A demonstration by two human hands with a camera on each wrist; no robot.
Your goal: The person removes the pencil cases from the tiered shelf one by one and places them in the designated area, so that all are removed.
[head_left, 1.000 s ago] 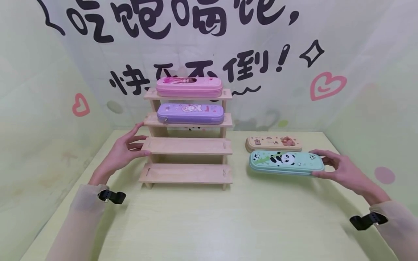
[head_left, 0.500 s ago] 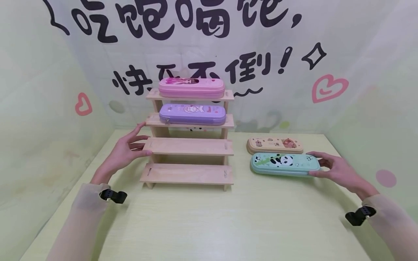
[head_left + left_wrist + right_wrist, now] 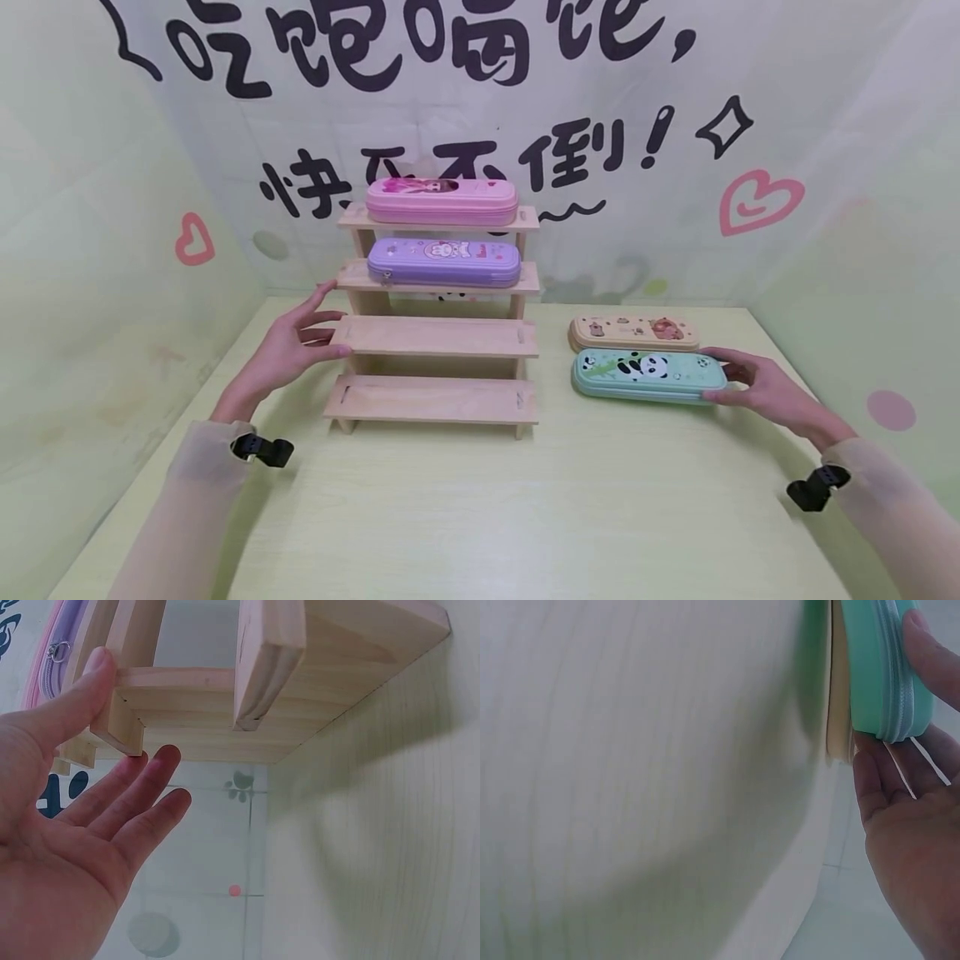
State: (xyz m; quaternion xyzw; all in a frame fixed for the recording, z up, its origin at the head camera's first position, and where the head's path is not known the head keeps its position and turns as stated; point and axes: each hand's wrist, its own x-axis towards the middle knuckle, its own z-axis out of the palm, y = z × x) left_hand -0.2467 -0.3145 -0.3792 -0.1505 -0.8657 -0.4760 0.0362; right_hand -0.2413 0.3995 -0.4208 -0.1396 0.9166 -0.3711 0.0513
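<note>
Gripped at its right end by the right hand [image 3: 772, 400], the panda case [image 3: 648, 385] was right of frame centre.
Thumb and fingers pinched it; the left hand [image 3: 288, 346], fingers loose, touched the rack [image 3: 433, 335]. Keeping the case level seemed best.

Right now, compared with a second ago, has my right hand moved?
Yes. In the head view, your right hand has shifted left, closer to the wooden rack, along with the green panda case.
</note>
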